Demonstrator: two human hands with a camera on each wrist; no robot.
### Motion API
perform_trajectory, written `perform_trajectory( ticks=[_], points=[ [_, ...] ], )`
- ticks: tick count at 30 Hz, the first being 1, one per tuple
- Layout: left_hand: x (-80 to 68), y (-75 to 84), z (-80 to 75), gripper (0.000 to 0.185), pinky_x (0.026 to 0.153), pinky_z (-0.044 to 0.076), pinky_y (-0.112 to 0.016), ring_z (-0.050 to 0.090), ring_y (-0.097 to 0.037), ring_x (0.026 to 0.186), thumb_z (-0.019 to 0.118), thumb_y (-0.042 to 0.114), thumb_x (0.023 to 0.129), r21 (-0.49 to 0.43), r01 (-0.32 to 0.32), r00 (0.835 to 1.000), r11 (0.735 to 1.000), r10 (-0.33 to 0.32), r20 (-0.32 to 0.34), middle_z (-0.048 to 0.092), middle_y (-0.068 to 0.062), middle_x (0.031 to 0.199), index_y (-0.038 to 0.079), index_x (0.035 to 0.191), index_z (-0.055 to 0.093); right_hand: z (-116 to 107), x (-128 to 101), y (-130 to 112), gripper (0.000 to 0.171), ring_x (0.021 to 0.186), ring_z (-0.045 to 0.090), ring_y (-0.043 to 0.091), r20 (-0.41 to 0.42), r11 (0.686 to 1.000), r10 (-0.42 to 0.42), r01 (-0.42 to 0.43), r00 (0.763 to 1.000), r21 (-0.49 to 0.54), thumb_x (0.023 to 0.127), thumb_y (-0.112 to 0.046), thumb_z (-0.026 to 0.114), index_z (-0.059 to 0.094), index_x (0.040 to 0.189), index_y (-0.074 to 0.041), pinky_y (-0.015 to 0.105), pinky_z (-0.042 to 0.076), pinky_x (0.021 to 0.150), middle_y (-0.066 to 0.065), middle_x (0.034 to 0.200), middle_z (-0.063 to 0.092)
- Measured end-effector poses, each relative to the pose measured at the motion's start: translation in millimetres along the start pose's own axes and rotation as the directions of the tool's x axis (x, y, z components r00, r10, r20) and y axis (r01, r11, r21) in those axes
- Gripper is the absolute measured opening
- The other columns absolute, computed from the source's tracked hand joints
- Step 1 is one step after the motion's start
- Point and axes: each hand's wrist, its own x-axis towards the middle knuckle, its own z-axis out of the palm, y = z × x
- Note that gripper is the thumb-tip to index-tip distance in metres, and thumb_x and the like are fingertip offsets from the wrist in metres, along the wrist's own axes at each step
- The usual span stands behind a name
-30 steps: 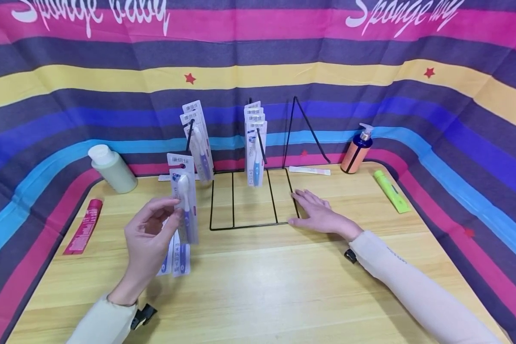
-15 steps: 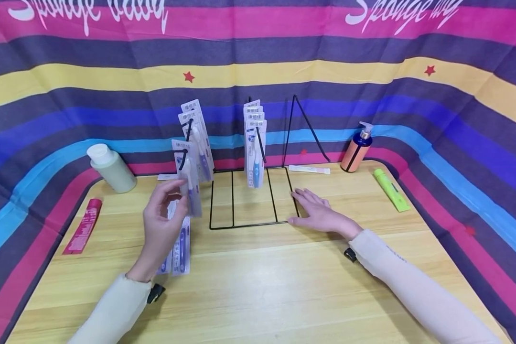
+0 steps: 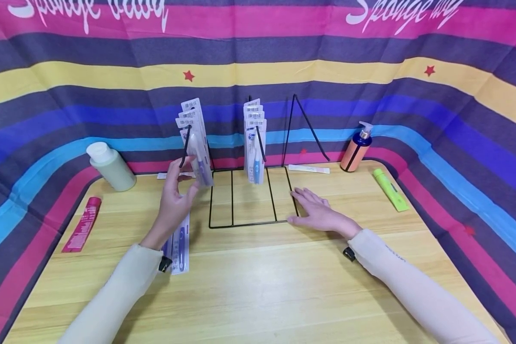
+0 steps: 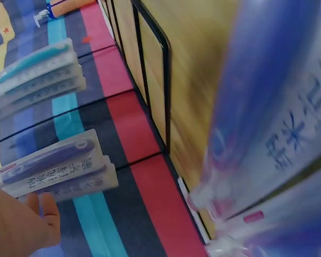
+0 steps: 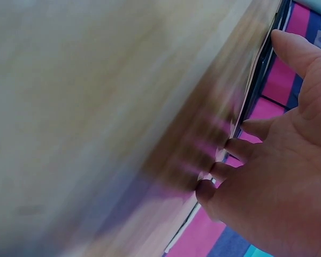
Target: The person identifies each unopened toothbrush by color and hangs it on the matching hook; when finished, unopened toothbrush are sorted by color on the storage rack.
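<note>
My left hand (image 3: 174, 196) grips the left edge of the front packaged toothbrush (image 3: 201, 165), with finger and thumb at its lower half. That purple toothbrush hangs on the left hook of a black wire rack (image 3: 253, 223), in front of similar packs. In the left wrist view the hand (image 4: 16, 225) partly covers the hanging packs (image 4: 59, 166); the exact finger contact is hidden. More packaged toothbrushes (image 3: 180, 251) lie on the table beneath the left forearm. My right hand (image 3: 316, 210) rests, fingers extended, against the right side of the rack's base.
Packs with a blue toothbrush in front (image 3: 255, 157) hang on the middle hook. A pale green bottle (image 3: 112, 167) and a pink tube (image 3: 82, 224) are on the left. A pump bottle (image 3: 356, 150) and a green tube (image 3: 390, 190) are on the right. Striped cloth (image 3: 258, 50) surrounds the table.
My left hand has moved forward and up, bringing the packaged toothbrush onto the left hook and back along it towards the other packs. My right hand has stayed at the rack base.
</note>
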Motion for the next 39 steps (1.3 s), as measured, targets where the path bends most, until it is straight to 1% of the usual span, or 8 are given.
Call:
perform_trajectory(
  ticks=[12,17,19,21,27,29,32,39],
  points=[
    [-23.8,-23.4,-34.8,0.074,0.104,0.048,-0.033,0.051,-0.031,0.133,0.051,-0.026,0.090,-0.023,0.065,0.998,0.998,-0.065,-0.007,0.050,-0.015,0.157,0.000,0.159,0.047,-1.0,-1.4,0.4,0.100,0.165,0.000,0.043,0.005,1.000,0.007,-0.007,1.000,0.000,0.105,-0.061,0.064,0.016,0.175,-0.008,0.074,0.001,0.125,0.016,0.182,0.006],
    [-44.8,-15.0,-59.1,0.066,0.100,0.046,-0.026,0.054,-0.022,0.127,0.053,-0.019,0.097,0.027,0.199,0.979,0.980,-0.198,-0.054,0.056,-0.015,0.145,0.001,0.159,0.044,-2.0,-1.6,0.8,0.100,0.165,0.000,0.043,0.005,1.000,-0.001,0.001,1.000,-0.007,0.105,-0.060,0.064,0.016,0.175,-0.008,0.076,0.001,0.124,0.017,0.181,0.006],
    [-54.4,-12.4,-68.4,0.063,0.098,0.045,-0.022,0.053,-0.022,0.125,0.057,-0.012,0.101,0.087,0.300,0.954,0.950,-0.296,-0.055,0.056,-0.017,0.144,0.001,0.161,0.041,-2.1,-1.8,0.8,0.099,0.165,0.000,0.043,0.005,1.000,0.000,0.000,1.000,-0.006,0.105,-0.060,0.064,0.017,0.175,-0.007,0.076,0.001,0.124,0.017,0.181,0.006],
    [-63.4,-10.1,-76.8,0.064,0.096,0.045,-0.017,0.052,-0.025,0.125,0.061,-0.001,0.105,0.158,0.425,0.905,0.892,-0.424,-0.040,0.054,-0.021,0.145,0.002,0.164,0.036,-2.1,-1.9,0.8,0.099,0.165,0.000,0.043,0.005,1.000,0.001,-0.001,1.000,-0.006,0.105,-0.060,0.064,0.017,0.175,-0.008,0.076,0.001,0.124,0.017,0.181,0.006],
    [-83.9,-13.7,-91.6,0.088,0.084,0.049,-0.014,0.051,-0.040,0.131,0.073,0.020,0.106,0.310,0.687,0.681,0.657,-0.731,0.039,0.043,-0.033,0.152,-0.005,0.169,0.017,-0.8,-0.2,1.0,0.099,0.165,0.001,0.043,0.005,1.000,-0.003,0.003,1.000,-0.009,0.105,-0.061,0.064,0.017,0.175,-0.008,0.076,0.001,0.124,0.017,0.181,0.007],
    [-86.8,-15.5,-92.5,0.093,0.082,0.050,-0.017,0.051,-0.041,0.129,0.076,0.019,0.104,0.338,0.706,0.640,0.622,-0.765,0.073,0.041,-0.034,0.152,-0.007,0.169,0.014,-0.6,0.2,1.0,0.100,0.165,0.000,0.043,0.006,1.000,0.000,0.000,1.000,-0.008,0.105,-0.061,0.063,0.017,0.175,-0.008,0.075,0.001,0.125,0.017,0.181,0.006],
    [-86.5,-17.8,-92.3,0.095,0.080,0.054,-0.021,0.055,-0.040,0.122,0.076,0.010,0.102,0.352,0.706,0.617,0.614,-0.778,0.119,0.042,-0.037,0.149,-0.010,0.168,0.010,-0.8,0.1,0.8,0.100,0.165,0.000,0.043,0.007,1.000,0.003,-0.003,1.000,-0.010,0.105,-0.062,0.063,0.017,0.175,-0.008,0.075,0.001,0.125,0.017,0.181,0.006],
    [-84.4,-19.2,-92.6,0.078,0.071,0.057,-0.030,0.060,-0.027,0.096,0.072,-0.003,0.099,0.357,0.702,0.616,0.616,-0.777,0.130,0.058,-0.022,0.116,-0.006,0.163,0.026,-0.9,0.1,-1.1,0.099,0.166,-0.001,0.041,0.017,1.000,0.008,-0.008,1.000,-0.004,0.105,-0.060,0.064,0.016,0.176,-0.010,0.073,0.001,0.126,0.015,0.182,0.005]
  ],
)
